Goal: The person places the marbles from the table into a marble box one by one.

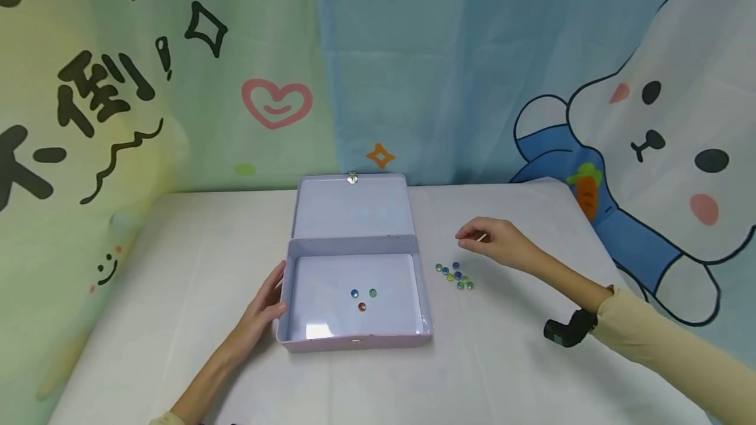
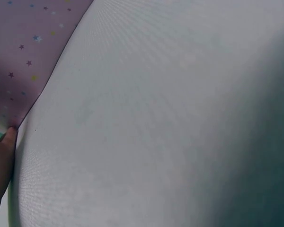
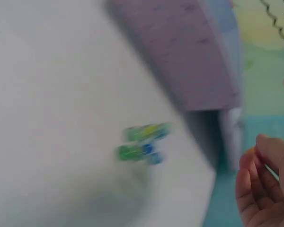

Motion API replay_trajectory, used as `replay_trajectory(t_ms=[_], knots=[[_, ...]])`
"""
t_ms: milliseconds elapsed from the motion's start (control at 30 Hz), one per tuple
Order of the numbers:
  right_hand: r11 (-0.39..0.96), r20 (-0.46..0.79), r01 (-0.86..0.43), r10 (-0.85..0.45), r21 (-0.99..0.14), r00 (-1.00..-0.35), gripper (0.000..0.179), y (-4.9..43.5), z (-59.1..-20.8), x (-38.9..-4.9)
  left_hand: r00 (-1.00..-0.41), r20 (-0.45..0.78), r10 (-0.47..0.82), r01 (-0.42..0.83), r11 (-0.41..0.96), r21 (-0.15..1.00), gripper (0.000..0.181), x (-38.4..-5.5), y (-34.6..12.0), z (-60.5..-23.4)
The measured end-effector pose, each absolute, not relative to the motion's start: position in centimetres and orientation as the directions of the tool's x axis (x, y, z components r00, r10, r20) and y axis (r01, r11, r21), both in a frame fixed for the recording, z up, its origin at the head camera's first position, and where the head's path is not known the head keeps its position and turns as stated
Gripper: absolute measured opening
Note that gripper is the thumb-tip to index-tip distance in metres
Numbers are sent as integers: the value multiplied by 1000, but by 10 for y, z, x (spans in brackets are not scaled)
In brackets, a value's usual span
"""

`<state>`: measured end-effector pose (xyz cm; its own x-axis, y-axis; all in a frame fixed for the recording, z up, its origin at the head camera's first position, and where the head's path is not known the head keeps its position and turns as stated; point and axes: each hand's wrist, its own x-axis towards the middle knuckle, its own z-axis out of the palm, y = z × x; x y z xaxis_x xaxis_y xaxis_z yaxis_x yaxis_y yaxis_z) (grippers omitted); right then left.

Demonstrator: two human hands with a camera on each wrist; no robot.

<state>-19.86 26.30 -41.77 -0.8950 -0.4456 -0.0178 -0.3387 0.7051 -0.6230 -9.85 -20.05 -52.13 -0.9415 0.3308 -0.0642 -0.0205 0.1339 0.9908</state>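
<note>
A pale lilac hinged box (image 1: pixel 354 343) stands on the table with its lid (image 1: pixel 354 207) leaning back. Three glass marbles lie inside: a blue marble (image 1: pixel 354 293), a green marble (image 1: pixel 373 292) and an orange-red marble (image 1: pixel 362 306). My left hand (image 1: pixel 262 310) holds the box's left wall, and in the left wrist view its fingers (image 2: pixel 8 137) touch the star-printed outside. Right of the box, my right hand (image 1: pixel 499 240) hovers behind a cluster of marbles (image 1: pixel 458 275). Its thumb and fingertips pinch together (image 3: pixel 262 177), with a small orange bit, seemingly a marble, between them.
A white cloth covers the table (image 1: pixel 520 366). Behind it hangs a printed curtain (image 1: pixel 396 71) touching the far edge. A black wrist camera (image 1: pixel 569 330) sits on the right forearm. The right wrist view is blurred.
</note>
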Motion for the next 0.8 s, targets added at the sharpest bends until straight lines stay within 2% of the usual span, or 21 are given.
replay_trajectory(t_ms=[133, 300, 800], knots=[[673, 12, -400, -502, -622, -865, 15, 277, -447, -196, -943, -63, 327, -20, 133, 991, 67, -99, -202, -520], [636, 8, -414, -540, -651, -842, 16, 284, -472, -191, -943, -61, 327, -22, 122, 992, 67, -99, -201, -521], [667, -111, -348, -544, -659, -832, 18, 280, -490, -190, -945, -75, 318, -37, 124, 992, 67, -98, -200, -520]])
